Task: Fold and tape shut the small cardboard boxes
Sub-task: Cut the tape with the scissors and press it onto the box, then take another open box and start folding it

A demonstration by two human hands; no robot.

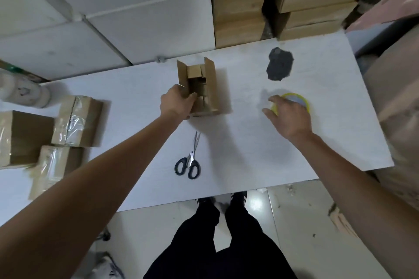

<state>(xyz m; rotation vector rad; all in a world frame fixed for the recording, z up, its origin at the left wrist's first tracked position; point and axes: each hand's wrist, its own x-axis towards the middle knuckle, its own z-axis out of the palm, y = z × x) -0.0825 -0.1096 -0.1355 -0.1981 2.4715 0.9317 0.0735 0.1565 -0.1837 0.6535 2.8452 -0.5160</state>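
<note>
A small brown cardboard box stands on the white table, its flaps up and its inside showing. My left hand grips its near left corner, thumb over the edge. To the right lies a yellow roll of tape. My right hand is over the roll with fingers spread, covering its near half; whether it touches the roll I cannot tell. Black-handled scissors lie shut on the table between my arms.
Three taped brown boxes lie at the table's left, beside a white bottle. A dark patch marks the table's far right. Stacked cartons and white blocks stand behind. My legs are below the table's near edge.
</note>
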